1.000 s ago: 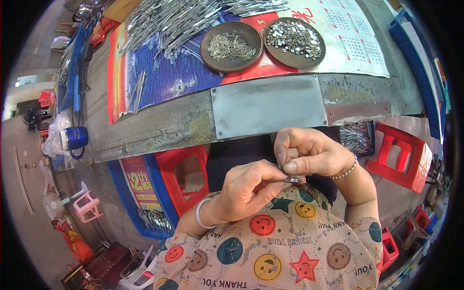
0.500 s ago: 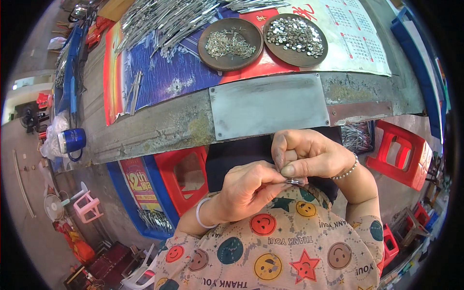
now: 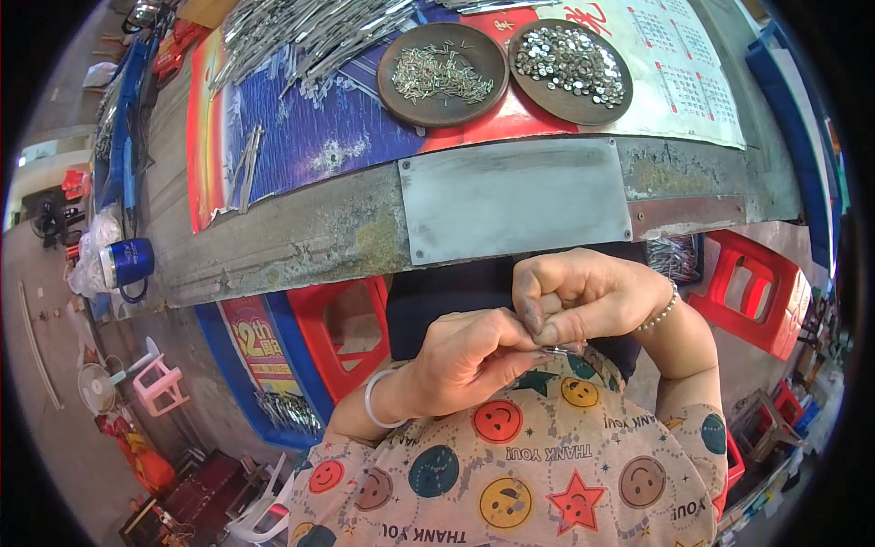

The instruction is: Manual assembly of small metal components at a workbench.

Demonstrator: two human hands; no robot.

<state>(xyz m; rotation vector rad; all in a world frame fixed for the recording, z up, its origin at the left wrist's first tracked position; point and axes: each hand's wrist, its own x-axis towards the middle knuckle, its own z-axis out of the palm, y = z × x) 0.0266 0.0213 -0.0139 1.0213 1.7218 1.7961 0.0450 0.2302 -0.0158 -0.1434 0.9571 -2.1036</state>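
My left hand [image 3: 469, 357] is closed, its thumb and fingers pinching a small shiny metal piece [image 3: 558, 350] just above my patterned clothing. Against the same piece rests my right hand [image 3: 594, 294], thumb and index fingertip pressed together beside the left fingertips. Whether the right fingers also hold a tiny part is hidden. Past my hands, a brown dish [image 3: 445, 117] of small metal pins sits on the bench beside another brown dish [image 3: 592, 117] of little round metal discs.
A grey metal plate [image 3: 515, 201] covers part of the bench's near edge. Long thin metal strips [image 3: 301, 41] lie heaped at the far left. Blue bins with metal parts [image 3: 287, 412] and red stools [image 3: 761, 296] stand below the bench. A blue mug [image 3: 132, 263] is at left.
The view has shifted slightly. Both hands stay together at the metal piece; its visible end has turned a little, and my right thumb and index finger sit closer together.
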